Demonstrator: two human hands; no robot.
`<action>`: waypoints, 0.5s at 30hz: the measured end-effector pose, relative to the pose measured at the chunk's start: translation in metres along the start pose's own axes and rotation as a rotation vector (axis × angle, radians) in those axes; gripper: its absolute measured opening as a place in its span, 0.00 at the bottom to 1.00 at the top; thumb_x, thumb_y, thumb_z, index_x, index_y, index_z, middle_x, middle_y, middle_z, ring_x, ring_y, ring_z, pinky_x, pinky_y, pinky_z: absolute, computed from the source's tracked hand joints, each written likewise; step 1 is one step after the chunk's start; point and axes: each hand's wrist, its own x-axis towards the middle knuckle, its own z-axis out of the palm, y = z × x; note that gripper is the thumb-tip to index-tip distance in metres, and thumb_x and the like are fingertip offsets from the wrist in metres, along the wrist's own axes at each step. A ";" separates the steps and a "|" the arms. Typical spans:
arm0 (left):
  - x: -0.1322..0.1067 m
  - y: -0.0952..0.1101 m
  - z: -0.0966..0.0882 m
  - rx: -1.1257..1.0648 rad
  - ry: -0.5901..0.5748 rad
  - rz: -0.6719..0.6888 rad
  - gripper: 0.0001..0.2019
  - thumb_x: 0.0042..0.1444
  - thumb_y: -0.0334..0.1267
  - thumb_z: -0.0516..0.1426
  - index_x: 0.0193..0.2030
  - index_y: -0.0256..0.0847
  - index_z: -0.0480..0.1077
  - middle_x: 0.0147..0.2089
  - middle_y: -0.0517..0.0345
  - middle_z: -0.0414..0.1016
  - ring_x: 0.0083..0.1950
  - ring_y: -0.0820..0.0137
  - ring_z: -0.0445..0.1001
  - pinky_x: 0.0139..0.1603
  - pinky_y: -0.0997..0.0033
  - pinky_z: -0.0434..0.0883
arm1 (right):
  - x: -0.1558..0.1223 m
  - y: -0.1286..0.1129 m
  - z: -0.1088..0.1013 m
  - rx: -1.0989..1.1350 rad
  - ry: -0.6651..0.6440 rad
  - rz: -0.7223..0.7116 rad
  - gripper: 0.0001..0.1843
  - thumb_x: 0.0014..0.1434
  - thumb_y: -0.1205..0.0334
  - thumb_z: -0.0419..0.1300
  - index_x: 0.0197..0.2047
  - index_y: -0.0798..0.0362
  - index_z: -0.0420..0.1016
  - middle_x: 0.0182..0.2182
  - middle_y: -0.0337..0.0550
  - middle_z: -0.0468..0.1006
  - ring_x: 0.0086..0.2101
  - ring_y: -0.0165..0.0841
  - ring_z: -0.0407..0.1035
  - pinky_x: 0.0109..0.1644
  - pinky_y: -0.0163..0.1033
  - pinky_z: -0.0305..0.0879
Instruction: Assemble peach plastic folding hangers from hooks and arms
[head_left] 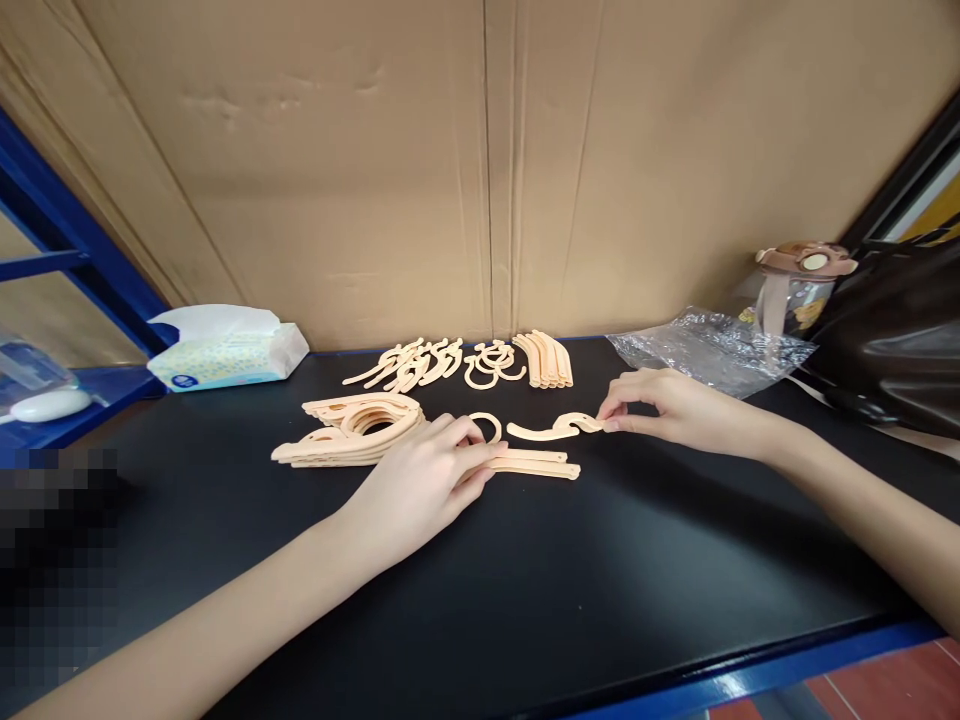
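Observation:
My left hand (pixel 427 475) is closed around beige plastic hanger parts near the middle of the black table. Two slim hanger arms (pixel 536 466) stick out to the right from its fingertips, and a curved hook (pixel 491 425) shows just behind the fingers. With thumb and fingertips, my right hand (pixel 660 405) pinches the right end of a wavy beige hanger piece (pixel 547 432), which lies low over the tabletop. A stack of folded hangers (pixel 349 440) sits left of my left hand, partly hidden by it.
Along the back lie loose wavy pieces (pixel 420 362), several hooks (pixel 495 362) and a neat pile of arms (pixel 546 360). A tissue pack (pixel 225 350) stands back left. Clear plastic wrap (pixel 697 350), a bottle (pixel 799 290) and a dark bag (pixel 892 340) are at right. Cardboard (pixel 360 180) walls the back.

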 end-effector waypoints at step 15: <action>0.001 0.000 0.000 0.018 -0.015 0.024 0.13 0.64 0.35 0.49 0.49 0.46 0.73 0.41 0.56 0.70 0.39 0.68 0.68 0.39 0.68 0.65 | 0.001 -0.007 0.007 -0.121 0.000 0.027 0.11 0.61 0.55 0.54 0.33 0.49 0.75 0.31 0.39 0.76 0.34 0.34 0.68 0.40 0.39 0.60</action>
